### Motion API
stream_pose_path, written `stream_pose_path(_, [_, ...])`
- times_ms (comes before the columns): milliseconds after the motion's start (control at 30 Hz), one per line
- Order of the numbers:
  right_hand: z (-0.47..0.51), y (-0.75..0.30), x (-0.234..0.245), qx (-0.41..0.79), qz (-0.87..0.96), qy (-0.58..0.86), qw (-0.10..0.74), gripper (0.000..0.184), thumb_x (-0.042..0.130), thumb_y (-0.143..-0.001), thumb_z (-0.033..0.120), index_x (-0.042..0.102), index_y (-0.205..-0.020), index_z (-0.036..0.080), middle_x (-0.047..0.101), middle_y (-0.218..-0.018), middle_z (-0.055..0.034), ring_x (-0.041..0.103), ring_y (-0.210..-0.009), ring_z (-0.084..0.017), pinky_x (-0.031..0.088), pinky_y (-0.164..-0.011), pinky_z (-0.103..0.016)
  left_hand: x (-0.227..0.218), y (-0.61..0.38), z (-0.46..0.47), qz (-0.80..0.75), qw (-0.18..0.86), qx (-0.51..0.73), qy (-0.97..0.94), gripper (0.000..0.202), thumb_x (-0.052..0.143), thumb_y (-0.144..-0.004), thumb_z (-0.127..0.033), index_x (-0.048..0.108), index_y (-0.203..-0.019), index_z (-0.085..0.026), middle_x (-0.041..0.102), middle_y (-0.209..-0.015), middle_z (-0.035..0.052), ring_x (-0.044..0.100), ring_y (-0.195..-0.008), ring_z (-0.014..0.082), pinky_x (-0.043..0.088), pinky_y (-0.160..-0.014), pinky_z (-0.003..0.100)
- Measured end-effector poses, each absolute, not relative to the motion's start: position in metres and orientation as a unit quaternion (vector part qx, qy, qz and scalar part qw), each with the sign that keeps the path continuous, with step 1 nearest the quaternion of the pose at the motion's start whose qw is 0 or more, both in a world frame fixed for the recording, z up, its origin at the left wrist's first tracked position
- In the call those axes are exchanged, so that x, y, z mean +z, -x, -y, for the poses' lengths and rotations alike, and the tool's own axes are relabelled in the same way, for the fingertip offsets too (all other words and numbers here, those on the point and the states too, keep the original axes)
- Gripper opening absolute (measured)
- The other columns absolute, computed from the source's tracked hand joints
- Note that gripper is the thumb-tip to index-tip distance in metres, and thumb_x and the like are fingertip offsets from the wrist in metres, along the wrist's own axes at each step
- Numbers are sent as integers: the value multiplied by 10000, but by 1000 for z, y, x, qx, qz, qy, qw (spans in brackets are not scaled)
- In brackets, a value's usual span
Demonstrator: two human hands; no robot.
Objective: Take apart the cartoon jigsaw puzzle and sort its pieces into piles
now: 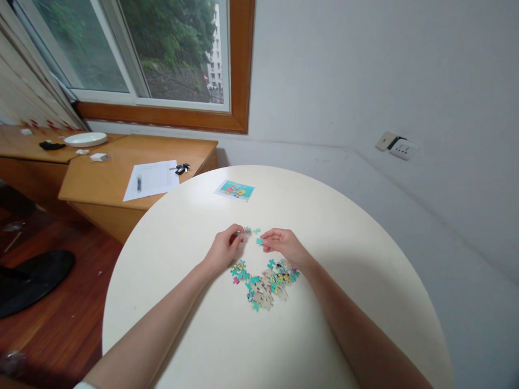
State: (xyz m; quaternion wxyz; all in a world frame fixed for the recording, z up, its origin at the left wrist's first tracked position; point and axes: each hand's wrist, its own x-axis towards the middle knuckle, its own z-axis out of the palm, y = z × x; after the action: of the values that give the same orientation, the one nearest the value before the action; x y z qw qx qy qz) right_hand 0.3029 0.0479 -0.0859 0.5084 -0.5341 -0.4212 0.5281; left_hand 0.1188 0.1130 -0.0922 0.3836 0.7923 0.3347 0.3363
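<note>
My left hand rests on the round cream table, its fingers pinched on a small puzzle piece beside a few teal pieces. My right hand is next to it, fingers pinched on a teal puzzle piece. The two hands are a few centimetres apart. Below them lies a loose pile of jigsaw pieces, teal, pink, yellow and grey, several of them face down. A small colourful reference picture lies farther back on the table.
A wooden desk stands to the left with a sheet of paper, keys and a white dish. A window is above it. A wall socket is at right. A dark chair base sits on the wooden floor.
</note>
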Motion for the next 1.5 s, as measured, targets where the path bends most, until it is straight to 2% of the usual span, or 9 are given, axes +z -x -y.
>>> stream_pose_path(167, [-46, -297, -84, 514, 447, 547, 488, 316, 774, -532, 351, 652, -725, 132, 632, -603, -2, 569, -557, -105, 464, -593, -263, -88, -123, -106, -309, 365, 283, -831, 227, 392, -757, -111, 617, -765, -135, 632, -731, 25, 518, -634, 109, 391, -602, 205])
stream_pose_path(367, [-47, -293, -87, 506, 456, 551, 482, 299, 767, -530, 350, 651, -710, 141, 637, -615, -5, 576, -583, -116, 461, -614, -271, -82, -123, -103, -286, 367, 236, -853, 261, 435, -795, -179, 674, -890, -134, 678, -805, 49, 545, -639, 121, 406, -610, 222])
stream_pose_path(633, [-48, -290, -87, 501, 445, 565, 482, 333, 798, -469, 343, 632, -679, 144, 630, -616, -3, 569, -566, -117, 458, -593, -273, -79, -121, -104, -253, 366, 230, -865, 287, 418, -824, -192, 691, -903, -151, 683, -846, 50, 578, -724, 132, 411, -678, 228])
stream_pose_path(833, [-49, -288, -89, 495, 451, 565, 482, 353, 803, -453, 358, 612, -659, 142, 594, -552, 15, 549, -536, -110, 440, -557, -256, -82, -122, -104, -258, 365, 231, -864, 238, 486, -814, -277, 681, -851, -145, 667, -759, 34, 508, -598, 103, 369, -575, 209])
stream_pose_path(1000, [-47, -292, -86, 495, 466, 559, 475, 340, 777, -506, 380, 611, -682, 141, 599, -586, 6, 546, -558, -105, 444, -570, -252, -89, -123, -106, -305, 390, 241, -835, 236, 459, -809, -267, 645, -819, -121, 575, -610, 5, 444, -528, 91, 334, -506, 198])
stream_pose_path(1200, [-45, -311, -75, 494, 534, 564, 391, 252, 719, -577, 329, 628, -706, 132, 614, -632, -15, 557, -602, -117, 442, -601, -254, -90, -122, -110, -346, 381, 278, -811, 220, 471, -791, -268, 634, -785, -120, 556, -602, 6, 442, -530, 96, 343, -509, 204])
stream_pose_path(1333, [-41, -324, -68, 450, 599, 585, 310, 153, 670, -612, 260, 636, -682, 128, 597, -594, -10, 530, -574, -114, 405, -556, -232, -91, -122, -111, -356, 365, 308, -803, 238, 478, -796, -282, 659, -816, -128, 618, -679, 35, 497, -584, 113, 380, -558, 219])
stream_pose_path(1500, [-38, -326, -63, 420, 665, 569, 240, 162, 662, -621, 245, 675, -730, 125, 614, -653, -27, 524, -608, -123, 404, -562, -227, -95, -122, -112, -364, 345, 325, -802, 230, 479, -800, -269, 671, -814, -141, 655, -741, 44, 538, -635, 125, 401, -593, 224])
